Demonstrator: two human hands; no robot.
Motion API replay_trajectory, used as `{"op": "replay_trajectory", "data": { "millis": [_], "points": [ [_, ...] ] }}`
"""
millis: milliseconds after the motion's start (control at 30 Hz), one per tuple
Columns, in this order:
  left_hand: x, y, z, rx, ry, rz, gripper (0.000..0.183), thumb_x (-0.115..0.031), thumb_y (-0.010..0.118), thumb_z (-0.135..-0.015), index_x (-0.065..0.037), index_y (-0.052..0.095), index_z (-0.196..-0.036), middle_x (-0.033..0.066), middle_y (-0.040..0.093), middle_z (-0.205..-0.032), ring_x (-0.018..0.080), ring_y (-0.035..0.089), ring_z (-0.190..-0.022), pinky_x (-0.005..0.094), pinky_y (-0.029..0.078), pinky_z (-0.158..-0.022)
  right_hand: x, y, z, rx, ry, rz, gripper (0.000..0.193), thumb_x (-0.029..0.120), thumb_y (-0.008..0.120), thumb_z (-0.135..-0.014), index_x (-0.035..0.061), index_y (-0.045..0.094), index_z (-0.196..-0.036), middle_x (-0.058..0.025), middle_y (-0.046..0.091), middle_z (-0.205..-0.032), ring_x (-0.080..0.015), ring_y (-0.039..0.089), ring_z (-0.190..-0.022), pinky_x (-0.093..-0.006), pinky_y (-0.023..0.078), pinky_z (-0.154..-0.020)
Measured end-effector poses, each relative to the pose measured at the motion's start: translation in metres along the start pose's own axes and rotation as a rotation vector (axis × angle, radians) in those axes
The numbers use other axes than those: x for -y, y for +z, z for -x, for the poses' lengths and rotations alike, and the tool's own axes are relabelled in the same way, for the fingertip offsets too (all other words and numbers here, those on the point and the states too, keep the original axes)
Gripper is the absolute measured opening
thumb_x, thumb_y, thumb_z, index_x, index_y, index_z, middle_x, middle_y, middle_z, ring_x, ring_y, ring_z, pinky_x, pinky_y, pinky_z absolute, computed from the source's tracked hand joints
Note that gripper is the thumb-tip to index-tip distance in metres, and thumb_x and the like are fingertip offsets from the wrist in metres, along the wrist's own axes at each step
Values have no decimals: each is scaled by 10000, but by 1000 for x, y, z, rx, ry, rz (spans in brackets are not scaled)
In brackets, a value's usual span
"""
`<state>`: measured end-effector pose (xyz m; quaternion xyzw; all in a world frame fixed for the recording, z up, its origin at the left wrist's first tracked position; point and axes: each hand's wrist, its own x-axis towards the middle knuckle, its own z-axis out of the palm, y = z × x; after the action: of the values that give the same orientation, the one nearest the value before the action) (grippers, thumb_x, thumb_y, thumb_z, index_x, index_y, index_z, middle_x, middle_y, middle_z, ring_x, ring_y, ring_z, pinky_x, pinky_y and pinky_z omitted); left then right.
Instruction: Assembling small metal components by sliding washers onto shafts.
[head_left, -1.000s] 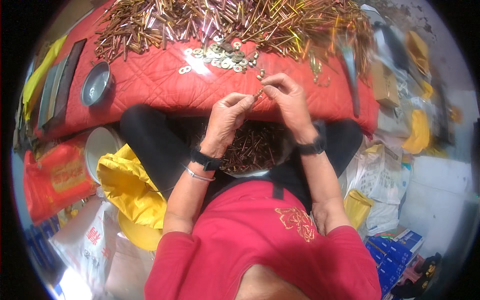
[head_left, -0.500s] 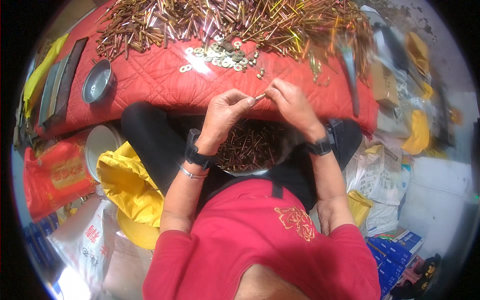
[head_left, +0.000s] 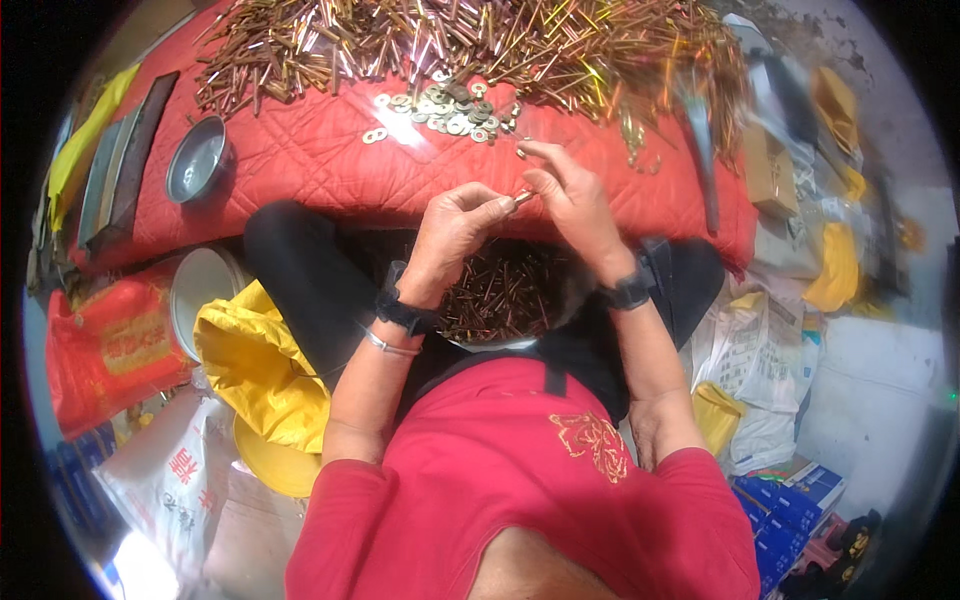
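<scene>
Pinched between the thumb and fingers of my left hand (head_left: 462, 222) is a slim gold-coloured bolt (head_left: 522, 198), its outer end showing. My right hand (head_left: 575, 200) is beside it, the thumb close to the bolt's tip. The right index finger stretches away toward small brass nuts (head_left: 520, 153) on the red quilted cover (head_left: 300, 165); whether it touches one is hard to make out. Several flat metal washers (head_left: 455, 112) lie heaped just beyond. Below my hands, between my legs, a container holds many similar bolts (head_left: 505, 290).
A large pile of copper-coloured bolts (head_left: 450, 40) covers the far side. A grey metal bowl (head_left: 197, 165) stands at left, near long dark bars (head_left: 135, 160). A flat-bladed tool (head_left: 703, 160) lies at right. Yellow cloth (head_left: 265, 370), bags and a cardboard box (head_left: 768, 170) surround me.
My right index finger has lifted off the bolt and reached out toward the nuts. My left hand, still gripping the bolt, has shifted slightly to the right.
</scene>
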<state>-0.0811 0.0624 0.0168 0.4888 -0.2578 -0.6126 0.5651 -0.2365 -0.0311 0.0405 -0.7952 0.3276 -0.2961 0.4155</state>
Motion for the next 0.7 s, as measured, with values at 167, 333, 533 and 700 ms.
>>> {"op": "replay_trajectory", "data": {
  "millis": [167, 333, 533, 700],
  "points": [
    [3, -3, -3, 0, 23, 14, 128, -189, 699, -832, -68, 658, -819, -45, 559, -645, 8, 392, -492, 175, 247, -437, -10, 6, -2, -153, -195, -41, 368, 80, 563, -910, 78, 506, -1274, -116, 579, -789, -183, 592, -720, -315, 476, -688],
    [4, -1, -2, -2, 2, 8, 139, -203, 699, -833, -71, 657, -819, -46, 557, -641, 8, 381, -479, 179, 235, -427, -4, -1, 0, -67, -52, 78, 394, 78, 575, -902, 79, 492, -1287, -97, 563, -763, -165, 579, -714, -300, 469, -683],
    [5, -4, -3, 16, -17, -4, 137, -204, 696, -834, -72, 660, -818, -42, 556, -635, 11, 374, -465, 183, 228, -416, -5, 4, 3, -90, -45, 30, 382, 105, 608, -884, 78, 520, -1255, -94, 560, -733, -167, 561, -657, -312, 459, -625],
    [5, -5, -4, 4, -1, 10, 136, -201, 694, -835, -69, 663, -816, -33, 560, -631, 13, 385, -463, 183, 235, -413, -4, 7, 4, -143, -133, 61, 391, 122, 609, -887, 71, 510, -1262, -86, 553, -716, -177, 536, -620, -337, 460, -619]
  ]
}}
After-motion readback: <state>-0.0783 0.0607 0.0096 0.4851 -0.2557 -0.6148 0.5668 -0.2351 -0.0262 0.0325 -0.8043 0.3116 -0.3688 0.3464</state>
